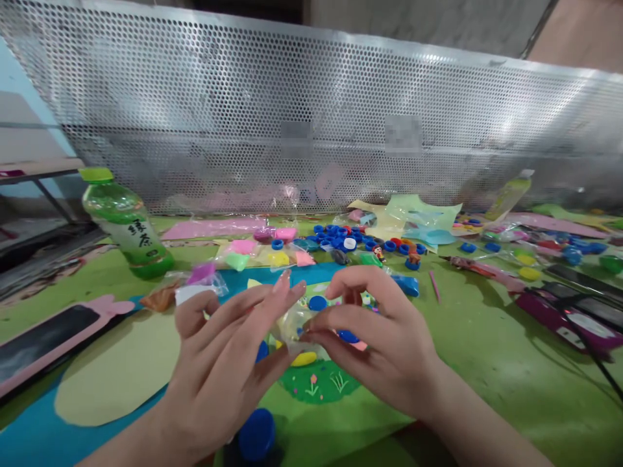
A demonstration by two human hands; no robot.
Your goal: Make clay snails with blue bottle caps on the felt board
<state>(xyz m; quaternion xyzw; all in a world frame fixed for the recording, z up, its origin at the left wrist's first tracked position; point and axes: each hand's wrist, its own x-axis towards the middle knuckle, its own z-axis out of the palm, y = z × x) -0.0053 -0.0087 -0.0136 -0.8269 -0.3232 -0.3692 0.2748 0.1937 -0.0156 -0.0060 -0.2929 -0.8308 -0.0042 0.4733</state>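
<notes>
Over the middle of the table, my left hand (233, 350) and my right hand (384, 337) meet at a small clear plastic bag (292, 322). My left thumb is against the bag's lower edge while my left fingers reach over it. The right thumb and forefinger pinch its right side. What the bag holds is blurred, with a bluish speck near the right fingertips. Beneath lies a green picture scene (316, 386) with flowers and grass on it, a blue bottle cap (318, 303) and a yellow piece (304, 359). Another blue cap (257, 433) is by my left wrist.
A green tea bottle (129, 224) stands at the left, near a pale yellow paper shape (117, 370) and a pink-framed phone (48, 337). Many blue caps (335, 237) are heaped behind. A purple device (567, 321) with a cable is at right. A perforated metal screen (243, 117) closes the back.
</notes>
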